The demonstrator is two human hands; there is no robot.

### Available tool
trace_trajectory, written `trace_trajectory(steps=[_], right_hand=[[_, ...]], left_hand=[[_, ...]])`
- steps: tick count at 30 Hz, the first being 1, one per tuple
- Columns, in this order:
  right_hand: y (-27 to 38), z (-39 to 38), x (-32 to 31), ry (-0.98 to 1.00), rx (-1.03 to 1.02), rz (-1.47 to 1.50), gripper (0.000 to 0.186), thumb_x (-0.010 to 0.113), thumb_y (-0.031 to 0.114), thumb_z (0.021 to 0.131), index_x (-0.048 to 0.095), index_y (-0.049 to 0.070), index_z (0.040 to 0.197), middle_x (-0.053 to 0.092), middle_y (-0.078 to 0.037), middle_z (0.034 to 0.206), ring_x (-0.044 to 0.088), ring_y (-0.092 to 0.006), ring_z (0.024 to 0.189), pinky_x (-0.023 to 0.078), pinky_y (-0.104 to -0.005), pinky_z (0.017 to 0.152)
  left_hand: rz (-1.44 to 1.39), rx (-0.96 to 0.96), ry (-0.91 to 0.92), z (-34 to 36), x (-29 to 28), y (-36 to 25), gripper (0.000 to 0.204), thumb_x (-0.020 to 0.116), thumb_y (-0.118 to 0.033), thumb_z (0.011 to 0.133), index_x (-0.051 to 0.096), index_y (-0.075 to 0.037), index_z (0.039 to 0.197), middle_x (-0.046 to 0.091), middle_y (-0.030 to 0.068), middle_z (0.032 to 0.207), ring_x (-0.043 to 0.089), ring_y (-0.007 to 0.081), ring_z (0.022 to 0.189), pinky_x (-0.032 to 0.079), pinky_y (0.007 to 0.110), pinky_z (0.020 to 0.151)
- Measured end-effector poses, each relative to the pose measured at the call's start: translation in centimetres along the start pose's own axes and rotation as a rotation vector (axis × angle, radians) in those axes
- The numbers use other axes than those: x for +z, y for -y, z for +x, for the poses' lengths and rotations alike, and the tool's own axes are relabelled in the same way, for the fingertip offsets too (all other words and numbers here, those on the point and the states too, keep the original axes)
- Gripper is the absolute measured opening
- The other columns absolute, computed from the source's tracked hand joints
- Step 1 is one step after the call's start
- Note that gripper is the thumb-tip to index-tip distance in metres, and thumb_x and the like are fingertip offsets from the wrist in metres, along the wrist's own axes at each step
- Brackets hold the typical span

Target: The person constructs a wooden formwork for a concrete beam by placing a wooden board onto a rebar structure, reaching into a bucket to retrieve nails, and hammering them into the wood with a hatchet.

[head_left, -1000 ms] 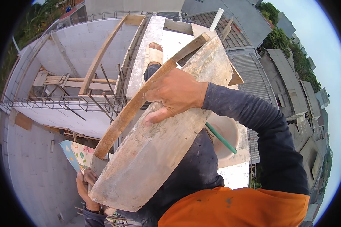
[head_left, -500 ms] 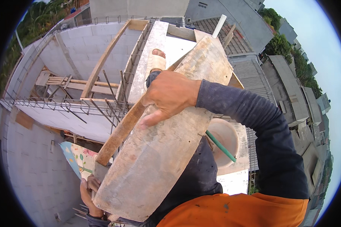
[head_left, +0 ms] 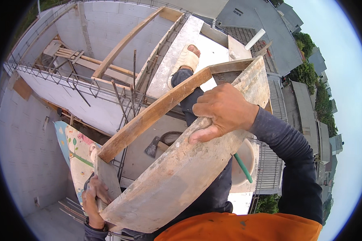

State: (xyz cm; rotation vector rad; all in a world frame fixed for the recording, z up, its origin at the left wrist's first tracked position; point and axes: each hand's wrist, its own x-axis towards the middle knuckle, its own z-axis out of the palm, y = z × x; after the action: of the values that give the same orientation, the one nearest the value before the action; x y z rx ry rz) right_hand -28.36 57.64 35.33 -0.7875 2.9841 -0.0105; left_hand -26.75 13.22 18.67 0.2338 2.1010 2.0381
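A wooden formwork frame, made of a wide cement-stained plank [head_left: 169,184], a narrower brown board [head_left: 153,116] and short end pieces, lies tilted across my lap. My right hand [head_left: 225,112] is clamped over the upper edge of the wide plank, thumb on its face. At the lower left, my left hand [head_left: 94,197] grips the short end piece [head_left: 107,178], its fingers bent over the wood. Through the frame's opening show a hatchet [head_left: 151,147] and a dark round container [head_left: 171,137], partly hidden by the plank.
Upright steel bars [head_left: 133,76] stand left of the frame, beside a white block wall [head_left: 76,96]. My sandalled foot [head_left: 187,60] rests on a pale ledge. At right are a pale basin [head_left: 248,154] and a green tube [head_left: 243,168]. Rooftops lie far below.
The frame has tipped and its far end has swung right with my right hand, showing its inside and the hatchet. My left hand keeps its grip at the near end. The view has shifted.
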Motion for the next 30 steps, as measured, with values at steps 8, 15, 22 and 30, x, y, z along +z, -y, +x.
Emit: trace_trajectory(steps=[8, 15, 22, 30], right_hand=[[1.0, 2.5, -0.2, -0.1, -0.107, -0.028, 0.072, 0.076, 0.077, 0.081, 0.059, 0.009, 0.068, 0.05, -0.005, 0.062, 0.056, -0.0276, 0.056, 0.042, -0.0445, 0.053], [-0.8, -0.8, 2.1, -0.106, 0.033, 0.051, 0.089, 0.063, 0.089, 0.084, 0.048, 0.001, 0.072, 0.04, -0.011, 0.068, 0.044, -0.0306, 0.059, 0.034, -0.0448, 0.056], [-0.9, 0.3, 2.2, -0.121, -0.008, 0.008, 0.092, 0.057, 0.09, 0.088, 0.043, -0.001, 0.075, 0.034, -0.013, 0.07, 0.038, -0.0324, 0.062, 0.029, -0.0454, 0.058], [-1.1, 0.9, 1.7, -0.131, -0.004, 0.027, 0.09, 0.057, 0.087, 0.09, 0.044, -0.001, 0.074, 0.034, -0.013, 0.07, 0.039, -0.0319, 0.063, 0.029, -0.0445, 0.059]], left_hand=[[-0.078, 0.052, 0.121, -0.7, -3.2, 1.0, 0.068, 0.037, -0.04, 0.111, 0.061, -0.009, 0.056, 0.064, 0.006, 0.062, 0.058, 0.0233, 0.084, 0.029, 0.044, 0.121], [-0.028, 0.159, 0.409, 1.2, -4.1, -0.1, 0.073, 0.031, -0.046, 0.112, 0.079, -0.004, 0.076, 0.072, 0.0076, 0.081, 0.061, 0.031, 0.105, 0.021, 0.055, 0.126], [-0.13, 0.144, 0.426, -1.1, -6.9, 0.2, 0.043, 0.058, -0.025, 0.091, 0.081, -0.003, 0.119, 0.077, 0.0163, 0.127, 0.055, 0.0403, 0.141, 0.022, 0.059, 0.13], [-0.035, 0.243, 0.251, -4.8, -6.8, 0.3, 0.045, 0.081, -0.02, 0.09, 0.078, -0.012, 0.134, 0.068, 0.0142, 0.148, 0.048, 0.042, 0.151, 0.03, 0.059, 0.128]])
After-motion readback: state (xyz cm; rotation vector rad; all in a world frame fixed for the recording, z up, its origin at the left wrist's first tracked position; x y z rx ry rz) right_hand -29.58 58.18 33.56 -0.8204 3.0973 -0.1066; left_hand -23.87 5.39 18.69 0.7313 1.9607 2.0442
